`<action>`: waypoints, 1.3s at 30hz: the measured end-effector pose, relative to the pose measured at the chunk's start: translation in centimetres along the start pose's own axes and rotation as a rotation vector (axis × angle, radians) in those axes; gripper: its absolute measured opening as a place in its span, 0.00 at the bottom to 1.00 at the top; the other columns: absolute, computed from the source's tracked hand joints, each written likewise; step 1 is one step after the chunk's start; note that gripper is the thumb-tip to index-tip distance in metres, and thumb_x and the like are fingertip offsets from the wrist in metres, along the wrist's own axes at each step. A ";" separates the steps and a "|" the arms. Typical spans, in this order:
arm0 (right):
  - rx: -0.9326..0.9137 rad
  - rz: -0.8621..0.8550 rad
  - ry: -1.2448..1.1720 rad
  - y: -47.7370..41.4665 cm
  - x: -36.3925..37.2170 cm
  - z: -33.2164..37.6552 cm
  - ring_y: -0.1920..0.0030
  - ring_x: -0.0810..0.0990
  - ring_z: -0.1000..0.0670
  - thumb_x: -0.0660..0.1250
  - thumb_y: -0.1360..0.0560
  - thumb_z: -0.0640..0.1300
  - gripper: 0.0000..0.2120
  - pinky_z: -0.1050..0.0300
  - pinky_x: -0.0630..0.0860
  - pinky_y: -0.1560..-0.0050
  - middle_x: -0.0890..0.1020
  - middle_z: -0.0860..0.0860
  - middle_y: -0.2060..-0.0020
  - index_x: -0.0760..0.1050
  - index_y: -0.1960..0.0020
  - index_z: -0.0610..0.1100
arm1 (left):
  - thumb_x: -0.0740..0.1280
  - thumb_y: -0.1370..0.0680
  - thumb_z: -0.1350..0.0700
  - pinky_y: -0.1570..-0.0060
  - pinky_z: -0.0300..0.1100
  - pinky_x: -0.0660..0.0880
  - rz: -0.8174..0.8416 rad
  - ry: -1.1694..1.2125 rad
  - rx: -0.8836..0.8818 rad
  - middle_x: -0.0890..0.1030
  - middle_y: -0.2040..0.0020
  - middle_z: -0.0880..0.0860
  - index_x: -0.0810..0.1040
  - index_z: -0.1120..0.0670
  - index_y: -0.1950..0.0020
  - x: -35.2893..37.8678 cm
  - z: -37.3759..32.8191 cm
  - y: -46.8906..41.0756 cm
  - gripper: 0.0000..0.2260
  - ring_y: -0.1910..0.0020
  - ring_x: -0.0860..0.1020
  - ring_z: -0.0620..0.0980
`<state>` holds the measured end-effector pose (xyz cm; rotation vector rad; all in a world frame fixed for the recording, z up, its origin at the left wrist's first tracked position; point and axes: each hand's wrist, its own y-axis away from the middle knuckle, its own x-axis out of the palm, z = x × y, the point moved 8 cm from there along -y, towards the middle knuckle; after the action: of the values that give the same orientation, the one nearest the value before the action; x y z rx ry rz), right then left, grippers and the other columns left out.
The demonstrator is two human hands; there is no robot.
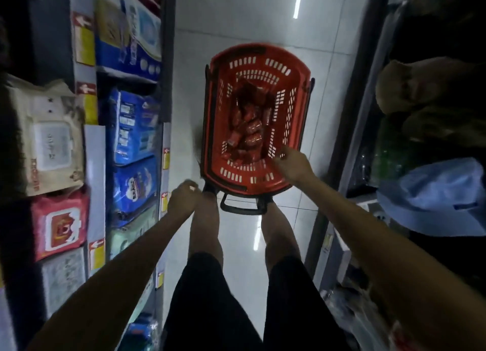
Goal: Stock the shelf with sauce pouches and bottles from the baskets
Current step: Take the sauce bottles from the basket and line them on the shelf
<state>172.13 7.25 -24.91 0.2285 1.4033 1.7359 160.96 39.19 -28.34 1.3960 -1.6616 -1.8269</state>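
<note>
Dim, narrow aisle, pale tiled floor [236, 16]. The right hand [290, 164] reaches over the near rim of the red basket [252, 51], fingers loosely spread, holding nothing. The left hand [184, 199] hangs curled beside it — too blurred to tell its hold. Sauce pouches [247, 129] lie heaped inside — a hasty grab into that loose pile could drop 1.

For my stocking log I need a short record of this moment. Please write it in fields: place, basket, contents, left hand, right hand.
place: shop aisle with a tiled floor
basket: red basket on the floor before the person's feet, black handle on the near side
contents: red pouches heaped inside
left hand: beside the basket's near left corner, fingers curled; grip unclear
right hand: at the near right rim; blurred, grip unclear
</note>
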 end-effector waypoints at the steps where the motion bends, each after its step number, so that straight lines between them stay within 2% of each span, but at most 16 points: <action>1: 0.001 -0.012 0.005 -2.6 0.3 0.1 0.44 0.83 0.43 0.64 0.19 0.51 0.17 0.50 0.79 0.43 0.83 0.45 0.42 0.76 0.36 0.42 | 0.66 0.19 0.52 0.42 0.54 0.78 -0.094 -0.038 0.058 0.83 0.44 0.58 0.79 0.55 0.38 -0.2 -1.9 -2.1 0.12 0.44 0.82 0.60; 4: 0.002 -0.067 0.052 -10.3 1.8 -0.2 0.46 0.81 0.43 0.64 0.19 0.47 0.14 0.56 0.71 0.50 0.83 0.44 0.46 0.79 0.39 0.41 | 0.59 0.15 0.45 0.39 0.58 0.77 -0.374 -0.039 0.246 0.78 0.34 0.59 0.70 0.54 0.26 -0.8 -7.9 -7.5 0.21 0.37 0.79 0.59; 6: 0.013 -0.074 0.034 -15.3 3.8 -0.5 0.44 0.82 0.41 0.65 0.19 0.48 0.14 0.53 0.75 0.47 0.85 0.43 0.45 0.81 0.40 0.40 | 0.56 0.15 0.39 0.36 0.58 0.76 -0.459 -0.046 0.328 0.73 0.28 0.58 0.63 0.52 0.21 -0.1 -10.3 -11.2 0.27 0.34 0.77 0.58; 9: 0.065 -0.070 -0.020 -21.8 7.3 -1.5 0.40 0.82 0.38 0.64 0.19 0.47 0.15 0.52 0.75 0.45 0.84 0.40 0.42 0.81 0.38 0.41 | 0.58 0.17 0.38 0.37 0.59 0.78 -0.502 -0.055 0.416 0.68 0.25 0.57 0.54 0.50 0.18 1.9 -12.0 -15.5 0.32 0.33 0.77 0.57; 13: 0.181 -0.040 -0.253 -28.4 13.0 -3.7 0.46 0.85 0.42 0.66 0.19 0.48 0.13 0.46 0.82 0.44 0.85 0.44 0.45 0.79 0.37 0.45 | 0.59 0.18 0.41 0.40 0.60 0.81 -0.645 -0.044 0.412 0.71 0.27 0.57 0.53 0.50 0.18 3.6 -11.2 -18.1 0.31 0.33 0.78 0.57; 15: 0.244 -0.044 -0.362 -30.7 15.9 -4.7 0.46 0.85 0.43 0.69 0.20 0.49 0.13 0.46 0.82 0.43 0.85 0.44 0.44 0.79 0.37 0.45 | 0.61 0.17 0.43 0.43 0.59 0.82 -0.706 -0.041 0.442 0.73 0.28 0.57 0.55 0.52 0.19 3.7 -11.2 -18.2 0.31 0.34 0.79 0.57; 18: 0.274 -0.133 -0.436 -32.6 18.8 -4.9 0.40 0.82 0.44 0.72 0.22 0.55 0.22 0.51 0.77 0.36 0.84 0.46 0.40 0.78 0.34 0.43 | 0.62 0.17 0.46 0.45 0.57 0.83 -0.744 -0.035 0.491 0.75 0.29 0.58 0.57 0.55 0.19 3.9 -11.2 -18.3 0.30 0.35 0.80 0.56; 21: 0.314 -0.245 -0.429 -33.4 20.7 -4.5 0.39 0.82 0.43 0.74 0.26 0.59 0.30 0.50 0.78 0.38 0.83 0.45 0.40 0.76 0.33 0.41 | 0.63 0.17 0.47 0.45 0.56 0.83 -0.764 -0.008 0.504 0.76 0.31 0.58 0.59 0.57 0.19 4.0 -10.9 -18.5 0.30 0.36 0.81 0.55; 24: 0.347 -0.319 -0.362 -33.9 21.6 -4.3 0.41 0.82 0.42 0.76 0.28 0.57 0.32 0.52 0.78 0.43 0.83 0.44 0.41 0.73 0.33 0.39 | 0.64 0.17 0.48 0.45 0.51 0.82 -0.793 -0.030 0.520 0.76 0.31 0.58 0.61 0.58 0.20 4.1 -11.1 -18.5 0.30 0.37 0.81 0.55; 25: 0.356 -0.331 -0.347 -34.1 21.6 -4.2 0.41 0.82 0.42 0.76 0.28 0.55 0.32 0.51 0.78 0.43 0.83 0.43 0.41 0.71 0.32 0.38 | 0.65 0.18 0.48 0.44 0.49 0.82 -0.803 -0.039 0.522 0.76 0.31 0.58 0.61 0.58 0.20 4.1 -11.1 -18.6 0.30 0.37 0.81 0.55; 27: 0.366 -0.341 -0.355 -34.3 21.8 -4.4 0.40 0.82 0.40 0.75 0.26 0.50 0.30 0.47 0.79 0.40 0.82 0.42 0.41 0.69 0.31 0.37 | 0.66 0.18 0.49 0.45 0.46 0.79 -0.806 -0.041 0.526 0.76 0.31 0.58 0.60 0.57 0.20 4.2 -11.1 -18.6 0.30 0.38 0.81 0.54; 29: 0.371 -0.340 -0.400 -34.1 21.8 -4.7 0.40 0.82 0.41 0.75 0.26 0.48 0.28 0.47 0.79 0.39 0.82 0.42 0.40 0.71 0.31 0.39 | 0.66 0.18 0.48 0.45 0.47 0.80 -0.793 -0.039 0.525 0.76 0.32 0.57 0.60 0.57 0.19 4.2 -10.9 -18.7 0.30 0.38 0.80 0.54; 33: 0.342 -0.312 -0.490 -31.8 20.4 -5.4 0.34 0.79 0.43 0.80 0.30 0.48 0.35 0.48 0.75 0.35 0.80 0.46 0.35 0.69 0.28 0.44 | 0.65 0.18 0.47 0.44 0.54 0.82 -0.737 -0.022 0.520 0.74 0.31 0.56 0.57 0.53 0.19 3.9 -10.9 -18.7 0.31 0.36 0.79 0.53; 36: 0.312 -0.269 -0.516 -28.9 18.1 -5.7 0.33 0.78 0.45 0.81 0.31 0.45 0.34 0.48 0.73 0.32 0.80 0.48 0.34 0.70 0.29 0.45 | 0.65 0.18 0.48 0.40 0.56 0.81 -0.656 0.043 0.521 0.69 0.27 0.56 0.57 0.51 0.18 3.5 -10.8 -18.2 0.31 0.32 0.75 0.53; 38: 0.282 -0.245 -0.522 -26.7 16.3 -6.0 0.37 0.81 0.47 0.82 0.32 0.44 0.33 0.49 0.78 0.36 0.82 0.49 0.37 0.72 0.31 0.46 | 0.66 0.18 0.51 0.38 0.56 0.80 -0.688 0.060 0.561 0.67 0.27 0.57 0.60 0.53 0.19 2.5 -11.0 -16.5 0.29 0.31 0.74 0.53; 39: 0.259 -0.233 -0.522 -25.6 15.3 -6.0 0.42 0.83 0.49 0.82 0.32 0.44 0.32 0.53 0.80 0.42 0.83 0.49 0.39 0.73 0.32 0.46 | 0.66 0.18 0.52 0.38 0.55 0.79 -0.718 0.046 0.624 0.68 0.28 0.58 0.62 0.54 0.20 2.0 -11.5 -15.2 0.28 0.32 0.74 0.54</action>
<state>171.97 13.54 -54.64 0.5898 1.2016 1.1881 174.77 35.16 -40.99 2.5407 -1.9608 -1.5908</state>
